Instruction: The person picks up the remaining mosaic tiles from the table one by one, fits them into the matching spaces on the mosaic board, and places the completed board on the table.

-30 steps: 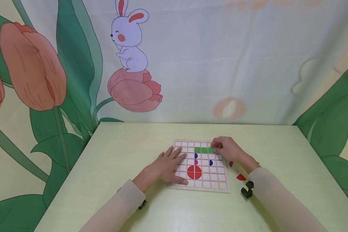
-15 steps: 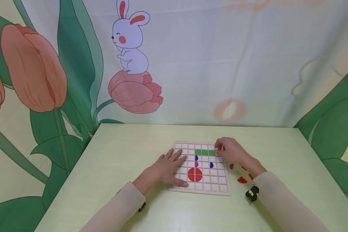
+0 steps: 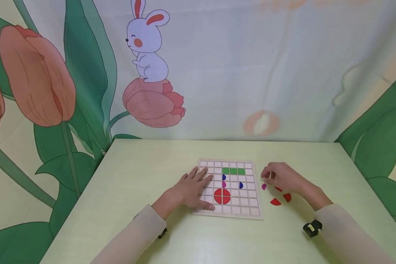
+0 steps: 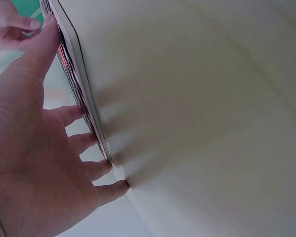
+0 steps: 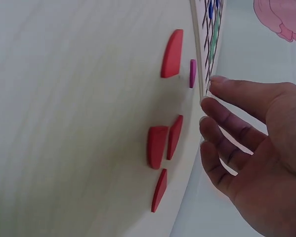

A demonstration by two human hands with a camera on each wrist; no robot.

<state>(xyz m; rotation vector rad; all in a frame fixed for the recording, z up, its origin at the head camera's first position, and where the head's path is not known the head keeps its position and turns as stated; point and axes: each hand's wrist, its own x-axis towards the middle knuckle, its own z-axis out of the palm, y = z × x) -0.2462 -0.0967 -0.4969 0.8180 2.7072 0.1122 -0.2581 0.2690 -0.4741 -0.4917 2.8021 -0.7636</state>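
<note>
A pale square grid board (image 3: 229, 217) lies on the table. My left hand (image 3: 192, 189) rests over its left side with fingers spread; in the left wrist view the thumb and fingertips lie along the board's edge. Near the board's far edge sit three green squares (image 3: 233, 171) in a row. Lower down are blue half-discs (image 3: 241, 185), a magenta half-disc (image 3: 223, 184) and a red disc (image 3: 218, 193) made of quarter pieces. My right hand (image 3: 283, 177) hovers off the board's right edge, fingers loosely bent and holding nothing, close to a loose magenta piece (image 5: 192, 74).
Several loose red quarter pieces (image 5: 172, 54) lie on the table (image 3: 145, 161) right of the board, below my right hand. A printed curtain (image 3: 217, 73) with a rabbit and tulips hangs behind the table. A black wrist device (image 3: 312, 228) shows at the right sleeve.
My right hand has left the green squares and moved right, off the board and above the loose pieces. More red pieces now show. The left hand has stayed in place.
</note>
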